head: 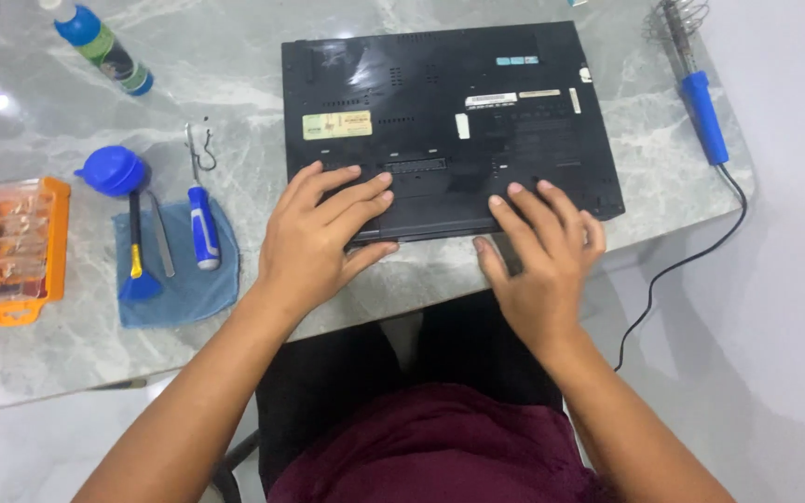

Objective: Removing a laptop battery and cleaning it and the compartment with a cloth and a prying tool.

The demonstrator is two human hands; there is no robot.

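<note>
Both hands are pressing flat, fingers spread, gripping nothing: the left hand [317, 237] and right hand [544, 256] on the upturned black laptop [449, 121] overhanging the marble table's [235, 65] near edge. Uneven pressing is risking tipping it off.

The scene is brightly and evenly lit from overhead, with no dim corners. A small round glare spot sits on the polished marble tabletop [0, 102] near the left edge, and a broader pale sheen spreads across the stone at the top. The black laptop underside [449, 121] carries a soft whitish reflection near its upper left — its matte plastic otherwise reads clearly. Shadows are weak and short: a faint one under the left hand [314, 237], another beneath the right hand [542, 251] along the table's front edge. Focus is fair in the centre; fine detail looks slightly soft and compressed — lines bend mildly toward the frame edges.
</note>
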